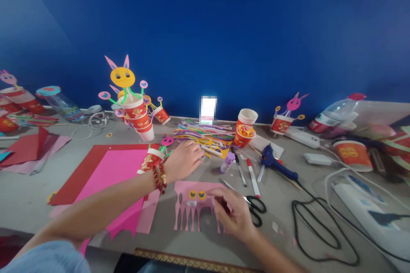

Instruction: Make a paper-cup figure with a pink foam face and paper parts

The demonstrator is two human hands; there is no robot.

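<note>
My left hand (185, 160), with bead bracelets at its wrist, reaches over the table beside yellow cut-out paper (209, 147). Its fingers are bent together, and whatever may be between the tips is too small to make out. My right hand (233, 212) hangs over the right part of a pink paper sheet (205, 187) with long strips cut along its near side. Its fingers are curled in a pinch, their contents hidden. Two yellow rounds (197, 195) with dark heart shapes lie on the pink sheet. A purple glue stick (227, 163) stands between the hands.
Black-handled scissors (256, 209), a red-capped marker (253, 178) and a blue glue gun (277, 163) lie right. Coloured pipe cleaners (205, 130) are heaped behind. A stacked cup figure (136, 111) stands left, beyond bright pink paper (112, 179). A black cable (296, 222) loops at right.
</note>
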